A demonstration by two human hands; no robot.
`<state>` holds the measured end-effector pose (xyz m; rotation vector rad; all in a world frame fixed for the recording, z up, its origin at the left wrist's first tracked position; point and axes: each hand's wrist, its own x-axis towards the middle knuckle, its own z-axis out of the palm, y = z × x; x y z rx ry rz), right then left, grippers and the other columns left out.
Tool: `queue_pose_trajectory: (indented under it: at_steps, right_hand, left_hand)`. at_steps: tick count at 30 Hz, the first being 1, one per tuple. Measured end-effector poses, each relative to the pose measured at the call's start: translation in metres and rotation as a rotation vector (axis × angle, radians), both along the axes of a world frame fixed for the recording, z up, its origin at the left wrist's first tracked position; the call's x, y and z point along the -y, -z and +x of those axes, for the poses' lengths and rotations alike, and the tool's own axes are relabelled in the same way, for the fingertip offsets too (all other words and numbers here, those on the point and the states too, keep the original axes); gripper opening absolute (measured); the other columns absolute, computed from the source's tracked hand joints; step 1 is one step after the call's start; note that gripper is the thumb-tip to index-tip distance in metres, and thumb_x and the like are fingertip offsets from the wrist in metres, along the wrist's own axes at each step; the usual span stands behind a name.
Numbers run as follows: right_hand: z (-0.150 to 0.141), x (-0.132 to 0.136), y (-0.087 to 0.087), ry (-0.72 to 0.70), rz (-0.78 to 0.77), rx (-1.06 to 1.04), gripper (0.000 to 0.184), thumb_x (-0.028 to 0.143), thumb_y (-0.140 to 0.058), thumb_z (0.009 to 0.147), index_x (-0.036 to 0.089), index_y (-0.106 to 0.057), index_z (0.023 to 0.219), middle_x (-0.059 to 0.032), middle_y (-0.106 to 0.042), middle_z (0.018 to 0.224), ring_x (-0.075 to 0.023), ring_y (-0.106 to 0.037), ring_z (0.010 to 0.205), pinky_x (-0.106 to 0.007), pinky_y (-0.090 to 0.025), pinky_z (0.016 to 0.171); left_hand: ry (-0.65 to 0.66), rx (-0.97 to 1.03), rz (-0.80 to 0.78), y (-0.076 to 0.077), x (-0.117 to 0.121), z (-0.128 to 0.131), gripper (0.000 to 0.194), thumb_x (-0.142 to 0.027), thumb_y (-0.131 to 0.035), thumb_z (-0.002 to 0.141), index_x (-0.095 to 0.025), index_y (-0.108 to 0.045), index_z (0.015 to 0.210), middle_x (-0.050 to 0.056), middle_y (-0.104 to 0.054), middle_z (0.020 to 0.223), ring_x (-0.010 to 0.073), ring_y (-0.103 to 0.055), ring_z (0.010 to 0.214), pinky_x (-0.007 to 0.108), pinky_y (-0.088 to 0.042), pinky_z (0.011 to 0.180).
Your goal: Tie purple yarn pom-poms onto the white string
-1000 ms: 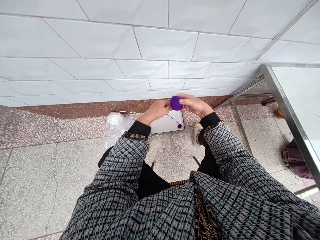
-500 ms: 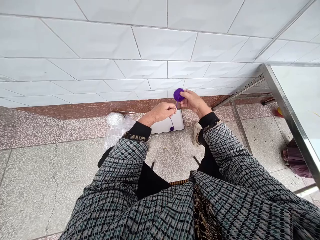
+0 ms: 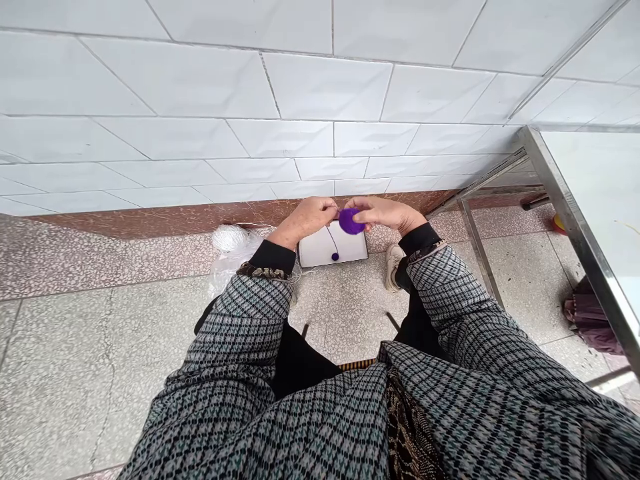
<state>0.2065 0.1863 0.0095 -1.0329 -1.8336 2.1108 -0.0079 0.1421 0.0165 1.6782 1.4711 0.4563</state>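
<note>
A purple ball of yarn point(image 3: 351, 222) is gripped in my right hand point(image 3: 384, 213), its thumb across the front of the ball. Just to the left, my left hand point(image 3: 314, 217) pinches the purple yarn strand point(image 3: 332, 237) close to the ball. That strand hangs from my left fingers down to a much smaller purple yarn ball point(image 3: 335, 257). The small ball is over or in a shallow white box point(image 3: 315, 254) with a dark rim, on the floor below my hands.
A white ball of yarn point(image 3: 229, 239) and a clear plastic bag point(image 3: 225, 270) lie on the floor at left. The tiled wall point(image 3: 300, 140) rises directly ahead. At right stands a metal-framed table point(image 3: 575, 213), with a dark purple bundle point(image 3: 593, 317) beneath it.
My right hand has lowered and turned the purple ball, bringing it down and slightly left. My left hand has shifted left and slightly up. The small ball has moved a little left.
</note>
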Motion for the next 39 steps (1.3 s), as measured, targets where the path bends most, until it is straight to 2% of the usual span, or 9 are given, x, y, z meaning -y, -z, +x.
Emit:
queue_pose_trajectory:
  at_steps: [3, 6, 9, 12, 18, 23, 31, 35, 39]
  right_hand:
    - [-0.005, 0.001, 0.0, -0.078, 0.104, 0.306, 0.023, 0.008, -0.075, 0.083, 0.016, -0.061, 0.099, 0.002, -0.061, 0.073, -0.0088, -0.052, 0.054, -0.02, -0.043, 0.047]
    - [-0.011, 0.0, 0.0, 0.166, 0.124, 0.418, 0.022, 0.011, -0.075, 0.088, 0.016, -0.058, 0.1, 0.0009, -0.06, 0.068, -0.0108, -0.052, 0.05, -0.021, -0.043, 0.045]
    - [-0.014, -0.002, -0.002, 0.523, 0.018, 0.224, 0.01, 0.017, -0.063, 0.1, 0.018, -0.054, 0.102, 0.0016, -0.061, 0.069, -0.0092, -0.05, 0.048, -0.02, -0.045, 0.047]
    - [-0.013, -0.001, -0.007, 0.631, -0.134, -0.043, 0.007, 0.021, -0.055, 0.106, 0.018, -0.053, 0.1, 0.0018, -0.063, 0.075, -0.007, -0.053, 0.051, -0.019, -0.049, 0.052]
    - [-0.005, 0.001, -0.004, 0.381, -0.167, -0.35, 0.039, 0.042, -0.084, 0.087, 0.019, -0.056, 0.102, 0.0003, -0.066, 0.082, -0.0077, -0.058, 0.058, -0.02, -0.049, 0.055]
    - [0.004, -0.003, 0.006, 0.172, -0.133, -0.368, 0.051, 0.047, -0.085, 0.081, 0.018, -0.057, 0.111, 0.002, -0.066, 0.081, -0.0068, -0.058, 0.058, -0.019, -0.048, 0.055]
    - [-0.003, 0.0, 0.004, -0.056, -0.004, 0.104, 0.023, 0.011, -0.074, 0.086, 0.016, -0.061, 0.104, 0.0027, -0.065, 0.076, -0.008, -0.057, 0.057, -0.018, -0.047, 0.052]
    - [-0.014, 0.003, -0.004, 0.261, 0.025, 0.274, 0.02, 0.006, -0.073, 0.087, 0.016, -0.058, 0.095, 0.0018, -0.062, 0.065, -0.0097, -0.055, 0.053, -0.018, -0.046, 0.048]
    - [-0.02, 0.005, -0.013, 0.583, -0.144, 0.084, 0.012, 0.012, -0.061, 0.101, 0.015, -0.058, 0.09, -0.0005, -0.064, 0.065, -0.0093, -0.057, 0.053, -0.018, -0.05, 0.051]
  left_hand:
    - [0.017, 0.016, -0.026, -0.002, 0.001, -0.002, 0.017, -0.016, -0.052, 0.081, -0.018, -0.061, 0.067, 0.001, -0.062, 0.065, 0.0135, -0.051, 0.061, 0.028, -0.038, 0.064]
    - [0.09, 0.072, -0.007, -0.002, 0.003, 0.0, 0.017, -0.016, -0.051, 0.081, -0.018, -0.06, 0.067, 0.001, -0.063, 0.068, 0.0132, -0.053, 0.063, 0.028, -0.041, 0.067]
    - [0.19, 0.128, 0.016, -0.002, 0.006, 0.004, 0.017, -0.017, -0.05, 0.083, -0.019, -0.059, 0.068, 0.001, -0.063, 0.069, 0.0133, -0.055, 0.066, 0.028, -0.044, 0.071]
    - [0.263, 0.124, -0.01, -0.002, 0.007, 0.008, 0.017, -0.019, -0.051, 0.085, -0.019, -0.06, 0.071, 0.001, -0.063, 0.068, 0.0134, -0.056, 0.066, 0.028, -0.043, 0.07]
    - [0.303, 0.06, -0.101, -0.001, 0.007, 0.011, 0.017, -0.022, -0.053, 0.085, -0.019, -0.061, 0.071, 0.001, -0.064, 0.069, 0.0138, -0.056, 0.064, 0.028, -0.042, 0.067]
    - [0.119, 0.033, -0.06, 0.004, 0.002, 0.007, 0.018, -0.02, -0.054, 0.085, -0.019, -0.059, 0.068, 0.001, -0.061, 0.064, 0.0144, -0.055, 0.062, 0.03, -0.04, 0.065]
    - [-0.041, 0.075, -0.022, -0.002, 0.001, -0.001, 0.018, -0.016, -0.052, 0.083, -0.018, -0.061, 0.067, 0.001, -0.063, 0.066, 0.0135, -0.055, 0.065, 0.028, -0.041, 0.067]
    - [0.016, 0.092, 0.003, -0.002, 0.003, 0.001, 0.018, -0.017, -0.052, 0.085, -0.019, -0.062, 0.071, 0.001, -0.063, 0.067, 0.0128, -0.051, 0.062, 0.027, -0.04, 0.064]
    - [0.132, 0.161, 0.043, 0.0, 0.006, 0.007, 0.018, -0.018, -0.05, 0.087, -0.019, -0.061, 0.072, 0.001, -0.064, 0.069, 0.0132, -0.056, 0.066, 0.026, -0.043, 0.068]
